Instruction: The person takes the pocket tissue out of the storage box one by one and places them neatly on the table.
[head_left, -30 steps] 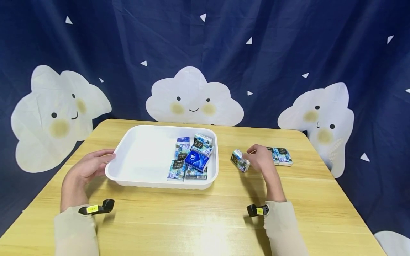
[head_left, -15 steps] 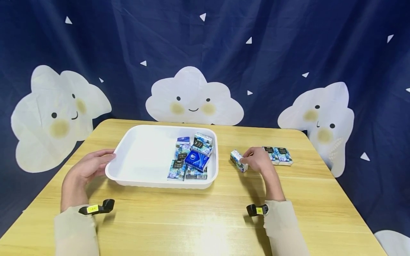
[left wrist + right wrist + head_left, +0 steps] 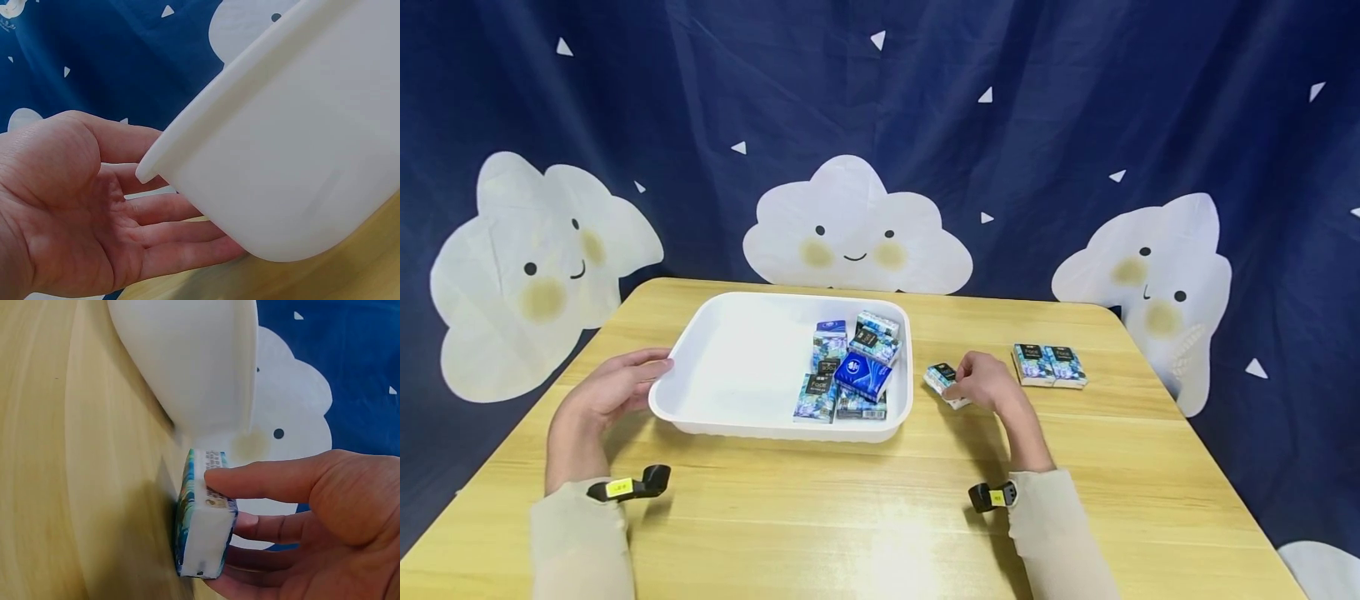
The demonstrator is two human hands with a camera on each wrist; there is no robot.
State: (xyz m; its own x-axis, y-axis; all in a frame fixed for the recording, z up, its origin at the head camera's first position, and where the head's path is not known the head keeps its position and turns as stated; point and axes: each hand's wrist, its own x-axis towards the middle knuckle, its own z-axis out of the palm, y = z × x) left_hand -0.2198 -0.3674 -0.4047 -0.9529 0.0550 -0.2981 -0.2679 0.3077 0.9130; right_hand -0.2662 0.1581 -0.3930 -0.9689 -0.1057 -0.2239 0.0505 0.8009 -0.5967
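In the head view, my right hand (image 3: pixel 987 382) pinches a small tissue pack (image 3: pixel 942 380) with a blue floral wrapper, to the right of the white tray (image 3: pixel 722 429). The right wrist view shows the thumb on the printed side of this tissue pack (image 3: pixel 209 540) and the other fingers behind it, close over the table. My left hand (image 3: pixel 613 387) touches the tray's left end. In the left wrist view its fingers (image 3: pixel 181 253) lie nearly straight against the outer wall, below the rim (image 3: pixel 206 100). Several floral packs (image 3: pixel 815 398) and a plain blue one (image 3: pixel 862 375) lie in the tray's right part.
Two more floral tissue packs (image 3: pixel 1049 365) lie side by side on the wooden table (image 3: pixel 820 517), right of my right hand. A dark blue curtain (image 3: pixel 1030 150) with white clouds hangs behind the table's far edge.
My right hand has moved a little left and tipped the tissue pack flatter, nearer the tray. The two packs at the right now show fully. The left hand and tray stay in place.
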